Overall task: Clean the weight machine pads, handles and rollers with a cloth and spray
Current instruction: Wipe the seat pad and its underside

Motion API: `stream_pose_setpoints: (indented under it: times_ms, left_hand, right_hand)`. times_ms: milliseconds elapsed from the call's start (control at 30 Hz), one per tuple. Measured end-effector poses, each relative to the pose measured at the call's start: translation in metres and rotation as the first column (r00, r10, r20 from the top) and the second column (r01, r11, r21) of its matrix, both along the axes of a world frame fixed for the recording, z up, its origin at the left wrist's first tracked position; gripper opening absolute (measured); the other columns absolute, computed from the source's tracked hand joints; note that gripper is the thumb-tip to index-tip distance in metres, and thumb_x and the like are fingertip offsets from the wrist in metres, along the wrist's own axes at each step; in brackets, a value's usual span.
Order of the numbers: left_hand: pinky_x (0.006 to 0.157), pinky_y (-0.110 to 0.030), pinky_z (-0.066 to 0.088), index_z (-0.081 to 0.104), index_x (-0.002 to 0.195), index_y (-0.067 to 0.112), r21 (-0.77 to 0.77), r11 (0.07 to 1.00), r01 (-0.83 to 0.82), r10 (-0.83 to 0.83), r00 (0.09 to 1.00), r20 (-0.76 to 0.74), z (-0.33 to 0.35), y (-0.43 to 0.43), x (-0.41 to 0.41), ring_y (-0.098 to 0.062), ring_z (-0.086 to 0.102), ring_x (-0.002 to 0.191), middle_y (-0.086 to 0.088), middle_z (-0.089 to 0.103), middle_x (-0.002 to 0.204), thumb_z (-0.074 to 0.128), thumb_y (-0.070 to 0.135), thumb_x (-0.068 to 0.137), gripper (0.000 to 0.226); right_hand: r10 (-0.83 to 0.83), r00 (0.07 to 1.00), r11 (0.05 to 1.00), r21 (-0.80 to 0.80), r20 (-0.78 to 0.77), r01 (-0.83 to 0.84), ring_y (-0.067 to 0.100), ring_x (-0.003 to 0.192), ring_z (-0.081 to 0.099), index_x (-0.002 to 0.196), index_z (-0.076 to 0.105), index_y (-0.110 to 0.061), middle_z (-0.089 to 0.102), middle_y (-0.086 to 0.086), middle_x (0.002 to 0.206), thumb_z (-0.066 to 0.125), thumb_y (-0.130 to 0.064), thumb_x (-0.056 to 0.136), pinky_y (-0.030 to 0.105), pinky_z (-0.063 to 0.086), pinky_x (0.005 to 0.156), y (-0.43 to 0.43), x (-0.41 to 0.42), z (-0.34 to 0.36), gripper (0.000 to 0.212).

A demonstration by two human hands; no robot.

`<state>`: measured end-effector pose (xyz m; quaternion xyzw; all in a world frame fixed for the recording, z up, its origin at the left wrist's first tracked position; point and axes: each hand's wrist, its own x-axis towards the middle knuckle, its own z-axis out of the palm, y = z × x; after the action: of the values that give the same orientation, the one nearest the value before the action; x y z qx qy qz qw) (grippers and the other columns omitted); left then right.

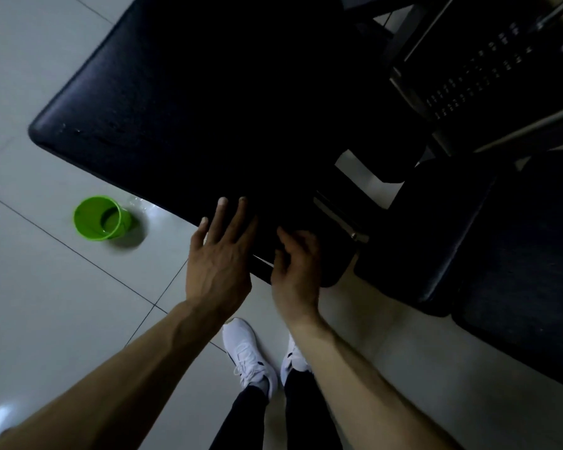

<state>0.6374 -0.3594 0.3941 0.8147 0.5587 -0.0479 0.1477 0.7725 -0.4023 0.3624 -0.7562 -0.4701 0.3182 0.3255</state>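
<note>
A large black padded bench pad (pixel 182 102) of the weight machine fills the upper middle. My left hand (pixel 220 254) lies with straight fingers on the pad's near edge. My right hand (pixel 296 264) sits just right of it at the pad's near corner, fingers curled over something dark. It is too dark there to tell whether that is a cloth or the pad itself. No spray bottle shows.
A green plastic cup (pixel 101 217) with liquid stands on the grey tiled floor (pixel 46 303) left of the pad, beside a wet patch. A second black pad (pixel 501 241) lies at the right, and a weight stack (pixel 481 69) at the upper right. My white shoes (pixel 247 352) stand below.
</note>
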Motion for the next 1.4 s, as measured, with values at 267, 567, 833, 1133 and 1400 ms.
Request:
stream_pose_setpoints:
  times_ms: [267,567,833,1133,1400]
  left_hand:
    - [0.125,-0.055,0.02,0.031,0.16,0.013,0.082,0.989,-0.123,0.121,0.992,0.026,0.03,0.022,-0.041,-0.037,0.002,0.157,-0.014,0.008,0.171,0.076,0.022,0.084,0.089]
    - [0.124,-0.048,0.027,0.027,0.161,0.019,0.002,0.965,-0.261,0.261,0.965,0.035,0.029,0.039,-0.05,-0.033,-0.007,0.158,-0.008,-0.005,0.172,0.075,0.019,0.08,0.093]
    - [0.113,-0.053,0.043,0.014,0.162,0.025,-0.025,0.66,-0.751,0.674,0.576,0.463,0.043,0.07,-0.084,-0.035,0.038,0.145,-0.009,0.022,0.167,0.078,0.025,0.08,0.104]
    - [0.107,-0.044,0.049,-0.008,0.157,0.042,-0.25,0.535,-0.807,0.793,0.378,0.478,0.039,0.119,-0.115,-0.019,0.06,0.127,0.006,0.047,0.152,0.087,0.045,0.062,0.134]
    - [0.088,-0.035,0.048,-0.011,0.158,0.031,-0.235,0.616,-0.752,0.778,0.534,0.331,0.052,0.125,-0.139,-0.027,0.07,0.095,0.002,0.052,0.149,0.093,0.053,0.064,0.142]
  right_hand:
    - [0.12,0.99,0.992,0.029,0.07,-0.122,0.011,0.119,0.049,0.138,0.066,-0.021,0.052,0.007,0.132,0.061,-0.005,0.097,0.013,0.036,0.098,0.06,0.036,0.028,0.043]
    - [0.134,0.978,0.978,0.139,0.158,-0.156,0.023,0.121,0.054,0.139,0.064,-0.017,0.053,0.012,0.136,0.063,-0.007,0.097,0.028,0.05,0.097,0.089,-0.032,0.023,0.043]
    - [0.551,0.757,0.746,0.198,0.352,-0.635,0.028,0.105,0.059,0.127,0.072,-0.019,0.06,0.011,0.118,0.062,-0.011,0.095,0.04,0.056,0.087,0.123,-0.013,0.027,0.034]
    - [0.365,0.869,0.832,0.301,0.333,-0.465,0.033,0.095,0.058,0.128,0.07,-0.01,0.059,0.016,0.111,0.057,0.002,0.085,0.04,0.051,0.081,0.163,-0.073,0.04,0.046]
    - [0.51,0.718,0.657,0.324,0.474,-0.681,0.033,0.096,0.06,0.121,0.072,-0.019,0.06,0.012,0.111,0.055,-0.012,0.09,0.042,0.053,0.082,0.23,-0.047,0.049,0.037]
